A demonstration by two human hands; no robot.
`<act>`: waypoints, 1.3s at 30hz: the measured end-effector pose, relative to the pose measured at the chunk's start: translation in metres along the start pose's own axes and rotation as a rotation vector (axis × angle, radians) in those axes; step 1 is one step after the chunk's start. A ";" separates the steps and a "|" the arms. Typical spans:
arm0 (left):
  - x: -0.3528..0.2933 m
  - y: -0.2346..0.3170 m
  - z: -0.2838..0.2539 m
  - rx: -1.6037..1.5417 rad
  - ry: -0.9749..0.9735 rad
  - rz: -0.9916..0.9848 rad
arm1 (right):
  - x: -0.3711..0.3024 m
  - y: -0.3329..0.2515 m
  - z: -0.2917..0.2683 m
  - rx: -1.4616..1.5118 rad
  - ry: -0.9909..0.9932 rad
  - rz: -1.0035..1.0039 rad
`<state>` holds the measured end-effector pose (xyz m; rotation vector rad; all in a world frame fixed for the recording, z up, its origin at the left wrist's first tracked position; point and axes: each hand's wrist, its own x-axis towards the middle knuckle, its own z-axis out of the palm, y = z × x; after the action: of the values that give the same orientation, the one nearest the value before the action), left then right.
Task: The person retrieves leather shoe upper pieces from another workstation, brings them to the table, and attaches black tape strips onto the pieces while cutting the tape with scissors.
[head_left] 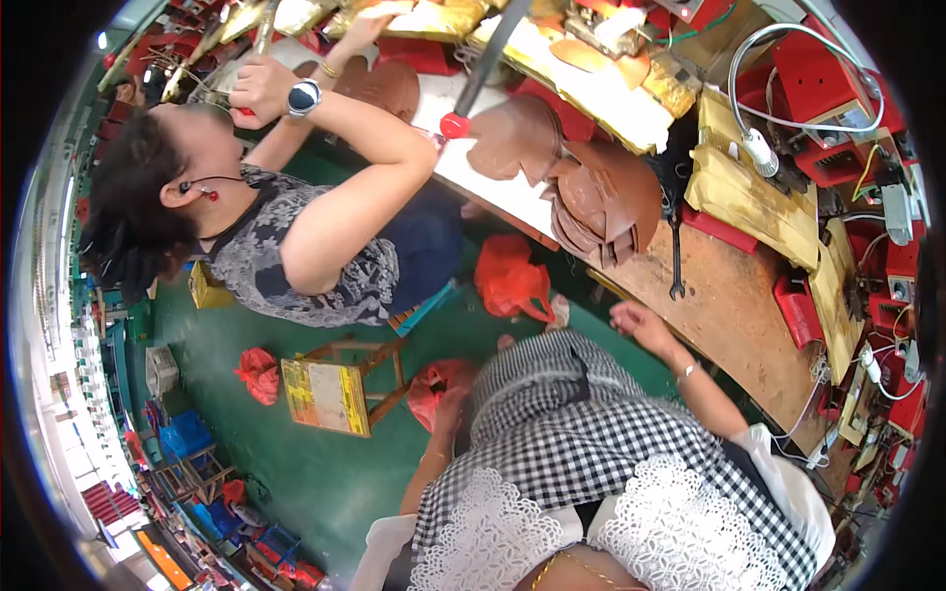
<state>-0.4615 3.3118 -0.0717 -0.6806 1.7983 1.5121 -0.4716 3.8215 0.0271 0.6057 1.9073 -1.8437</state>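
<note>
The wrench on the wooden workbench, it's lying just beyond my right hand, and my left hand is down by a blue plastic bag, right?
Not quite: the head view shows the bag by your left hand is red, not blue. The wrench does lie on the workbench beyond your right hand.

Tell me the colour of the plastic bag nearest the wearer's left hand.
Red; the plastic bag shows best in the head view.

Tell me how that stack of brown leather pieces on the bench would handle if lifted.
The stack of brown leather pieces would probably flop: the pieces curve and droop at the bench edge. Loosely fanned layers would likely slide apart. It looks fairly light.
</note>
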 end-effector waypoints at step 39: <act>0.023 0.053 -0.047 0.115 0.073 0.022 | 0.097 -0.187 0.110 0.001 -0.402 -0.103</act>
<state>-0.5244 3.2766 -0.0523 -0.6689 1.9372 1.4015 -0.6591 3.7088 0.1203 0.1212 1.6934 -1.8591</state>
